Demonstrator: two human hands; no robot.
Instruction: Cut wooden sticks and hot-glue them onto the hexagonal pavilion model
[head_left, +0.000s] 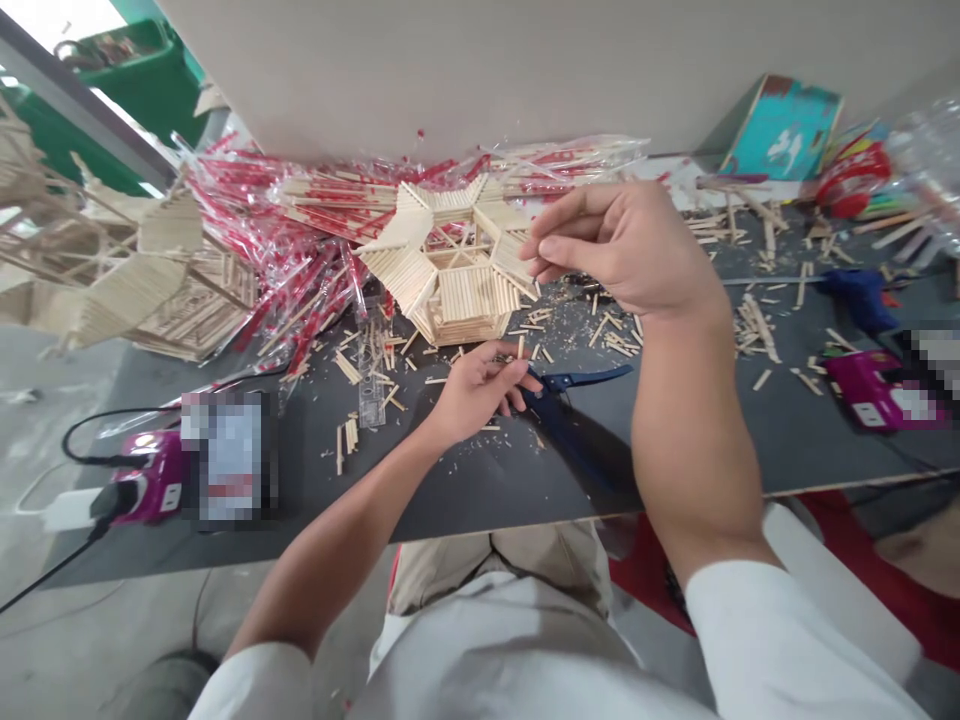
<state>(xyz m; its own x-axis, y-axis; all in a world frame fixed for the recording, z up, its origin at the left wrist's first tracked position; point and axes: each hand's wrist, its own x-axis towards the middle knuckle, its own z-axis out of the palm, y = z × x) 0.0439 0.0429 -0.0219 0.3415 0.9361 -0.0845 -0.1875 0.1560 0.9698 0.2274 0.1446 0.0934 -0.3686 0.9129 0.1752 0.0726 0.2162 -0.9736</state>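
Observation:
A flower-shaped structure of pale wooden sticks stands on the dark table. Just in front of it, my left hand pinches a short wooden stick piece that points upward. My right hand is raised at the structure's right side, thumb and fingertips pressed together; what they hold, if anything, is too small to make out. Right of my left hand lies a dark blue cutting tool. A clear ruler lies to the left among cut stick pieces.
Red-and-clear stick packets pile up behind. Another stick structure stands at left. A pixelated device sits beside a purple power strip. At right are a blue glue gun, a second purple strip and scattered offcuts.

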